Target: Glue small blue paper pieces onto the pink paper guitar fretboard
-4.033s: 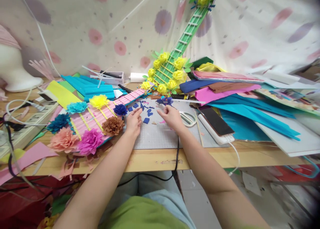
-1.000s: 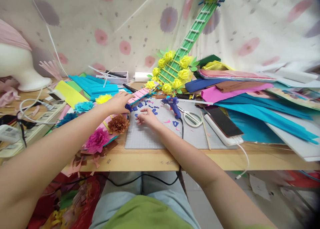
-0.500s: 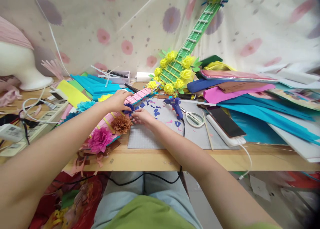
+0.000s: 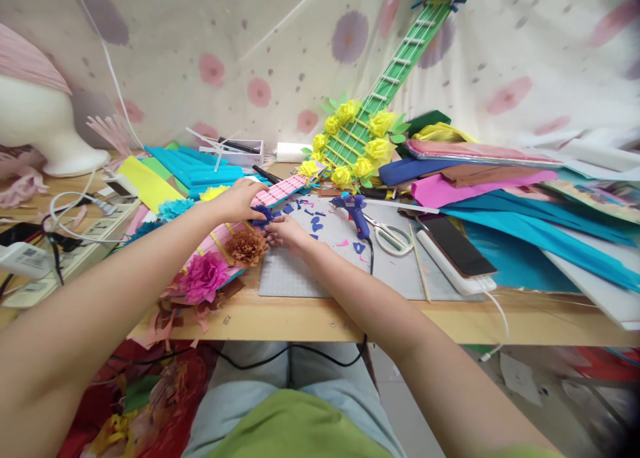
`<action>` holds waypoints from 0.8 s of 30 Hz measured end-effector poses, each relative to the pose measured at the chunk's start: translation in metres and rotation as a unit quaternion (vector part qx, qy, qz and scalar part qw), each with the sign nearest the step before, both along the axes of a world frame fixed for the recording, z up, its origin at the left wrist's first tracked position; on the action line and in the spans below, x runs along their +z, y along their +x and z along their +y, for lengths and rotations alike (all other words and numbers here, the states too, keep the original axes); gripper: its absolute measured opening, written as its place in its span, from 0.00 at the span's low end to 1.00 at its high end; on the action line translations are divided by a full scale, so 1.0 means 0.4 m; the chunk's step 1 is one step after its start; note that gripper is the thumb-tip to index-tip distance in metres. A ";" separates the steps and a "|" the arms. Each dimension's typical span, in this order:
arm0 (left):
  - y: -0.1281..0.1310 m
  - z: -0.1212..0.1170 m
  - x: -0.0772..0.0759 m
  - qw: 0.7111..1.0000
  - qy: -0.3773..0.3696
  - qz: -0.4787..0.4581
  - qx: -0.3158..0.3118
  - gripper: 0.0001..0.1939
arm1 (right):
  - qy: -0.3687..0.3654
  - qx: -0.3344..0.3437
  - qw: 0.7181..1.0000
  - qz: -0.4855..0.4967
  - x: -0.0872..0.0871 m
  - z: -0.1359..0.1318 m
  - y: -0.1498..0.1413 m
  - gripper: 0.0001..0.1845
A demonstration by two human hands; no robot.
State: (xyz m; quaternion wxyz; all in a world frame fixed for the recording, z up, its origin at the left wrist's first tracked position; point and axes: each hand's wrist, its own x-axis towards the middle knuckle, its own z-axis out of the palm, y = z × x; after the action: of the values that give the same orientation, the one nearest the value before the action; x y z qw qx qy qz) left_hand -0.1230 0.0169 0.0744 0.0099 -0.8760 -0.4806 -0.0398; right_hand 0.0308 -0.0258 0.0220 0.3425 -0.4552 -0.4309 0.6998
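Observation:
A pink paper guitar (image 4: 279, 193) lies tilted on the table, edged with a magenta paper flower (image 4: 204, 277), a brown paper flower (image 4: 247, 247) and blue and yellow ones. At its upper right side sits a dark blue paper flower (image 4: 262, 216). My left hand (image 4: 243, 201) reaches over the guitar, its fingers closed on the blue flower from above. From the right, my right hand (image 4: 285, 233) pinches at the flower's lower edge. The fingers partly hide the flower.
A grey cutting mat (image 4: 300, 271) bears blue paper scraps, a blue glue gun (image 4: 354, 213), scissors (image 4: 393, 237) and a thin stick. Right of it lie a phone (image 4: 457, 246) and crepe paper sheets (image 4: 530, 221). A green paper guitar (image 4: 400, 71) leans behind; a power strip (image 4: 80, 251) is left.
The view has shifted slightly, so everything appears a little further right. Both hands stay at the blue flower, with only slight finger movement.

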 end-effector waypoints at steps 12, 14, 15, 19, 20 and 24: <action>0.007 -0.011 0.005 1.000 -0.005 -0.006 0.018 0.34 | -0.009 -0.010 1.000 0.013 0.034 -0.007 0.029 0.07; 0.005 -0.007 0.001 1.000 -0.004 -0.010 0.019 0.33 | -0.010 -0.006 1.000 0.011 0.032 -0.002 0.030 0.07; 0.005 -0.007 0.000 1.000 -0.003 -0.014 0.018 0.33 | -0.011 -0.005 1.000 0.010 0.031 0.000 0.031 0.07; 0.006 -0.021 0.002 0.999 -0.023 -0.042 0.013 0.33 | -0.009 0.001 1.000 0.015 0.024 0.005 0.038 0.07; 0.006 -0.027 0.003 0.998 -0.030 -0.048 0.013 0.34 | -0.006 0.002 1.000 0.017 0.021 0.005 0.041 0.07; 0.004 -0.043 0.011 0.997 -0.040 -0.068 0.017 0.39 | 0.000 -0.004 1.000 0.012 0.015 0.006 0.048 0.07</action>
State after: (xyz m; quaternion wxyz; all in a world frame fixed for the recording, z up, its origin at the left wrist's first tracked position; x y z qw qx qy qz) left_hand -0.1213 -0.0002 0.0789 -0.0577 -0.8627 -0.4960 -0.0800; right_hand 0.0499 -0.0235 0.0282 0.3500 -0.4489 -0.4248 0.7039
